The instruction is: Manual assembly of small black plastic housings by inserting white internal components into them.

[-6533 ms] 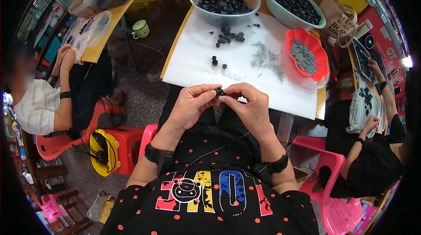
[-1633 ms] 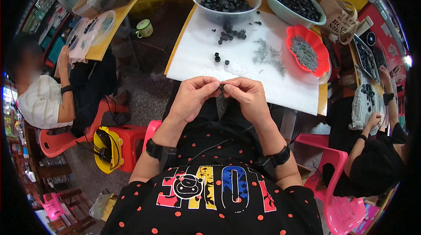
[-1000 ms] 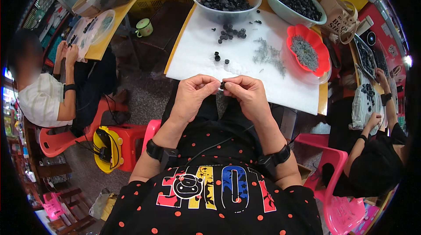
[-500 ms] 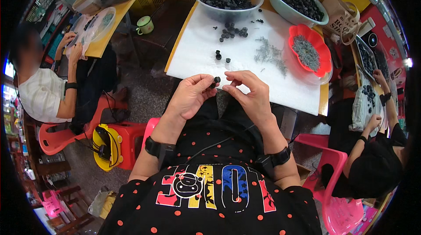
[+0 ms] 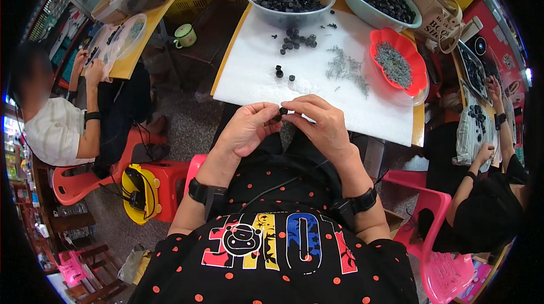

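Note:
My left hand (image 5: 246, 129) pinches a small black round plastic part (image 5: 283, 111) between thumb and fingers, just off the near edge of the white-covered table (image 5: 243, 74). From the other side my right hand (image 5: 322, 122) meets it, its thumb and index fingertips closed against the part. Whatever small thing those right fingertips hold is hidden. Beyond my hands, a few loose black parts (image 5: 279, 72) stand on the white sheet, and a larger cluster of black pieces (image 5: 294, 42) sits farther back. Thin grey screw-like pieces (image 5: 347, 70) lie scattered to the right.
At the back are a clear bowl (image 5: 251, 2) and a pale green basin (image 5: 362, 12), both full of black parts. A red flower-shaped bowl (image 5: 419, 66) holds more grey pieces. Co-workers sit at tables left (image 5: 54, 128) and right (image 5: 481, 216). A pink chair (image 5: 433, 236) stands right.
My right hand has moved left, and its fingertips now meet the black part in my left hand. The left hand keeps its grip, nearly in place.

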The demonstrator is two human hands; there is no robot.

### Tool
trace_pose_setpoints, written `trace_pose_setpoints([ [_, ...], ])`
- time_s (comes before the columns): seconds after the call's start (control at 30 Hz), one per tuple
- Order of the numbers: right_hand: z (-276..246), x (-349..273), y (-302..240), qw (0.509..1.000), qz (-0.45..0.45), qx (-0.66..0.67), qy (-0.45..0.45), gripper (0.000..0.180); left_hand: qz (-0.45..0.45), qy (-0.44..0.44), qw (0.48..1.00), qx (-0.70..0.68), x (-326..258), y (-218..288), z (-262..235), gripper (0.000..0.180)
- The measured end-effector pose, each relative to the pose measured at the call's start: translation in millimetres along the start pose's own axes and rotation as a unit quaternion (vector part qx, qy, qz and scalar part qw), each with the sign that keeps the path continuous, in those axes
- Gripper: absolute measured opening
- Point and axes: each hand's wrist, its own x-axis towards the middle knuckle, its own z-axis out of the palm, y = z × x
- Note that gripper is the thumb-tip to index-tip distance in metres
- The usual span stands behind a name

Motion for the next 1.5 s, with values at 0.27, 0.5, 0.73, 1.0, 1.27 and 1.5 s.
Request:
trace_pose_setpoints([
  [0.27, -1, 0, 5, 1.000, -0.001, 0.024, 0.006, 0.022, -0.016, -0.002, 1.000, -0.012, -1, 1, 2, 0.014],
  [0.5, -5, 2, -2, 0.997, 0.039, 0.052, 0.034, 0.017, 0.023, -0.023, 0.999, -0.028, -3, 4, 2, 0.022],
  [0.73, -5, 1, -1, 0.997, 0.049, 0.044, 0.038, 0.017, 0.028, -0.031, 0.998, -0.036, -1, 3, -2, 0.026],
  [1.0, -5, 2, -4, 0.996, 0.068, 0.042, 0.041, 0.015, 0.033, -0.024, 0.998, -0.037, -2, 3, -1, 0.026],
  [1.27, -3, 1, -5, 0.996, 0.063, 0.046, 0.036, 0.016, 0.053, -0.023, 0.998, -0.033, -1, 1, 0, 0.025],
  [1.5, -2, -1, -3, 0.997, 0.063, 0.035, 0.025, 0.017, 0.038, -0.022, 0.998, -0.033, -1, 0, -5, 0.024],
])
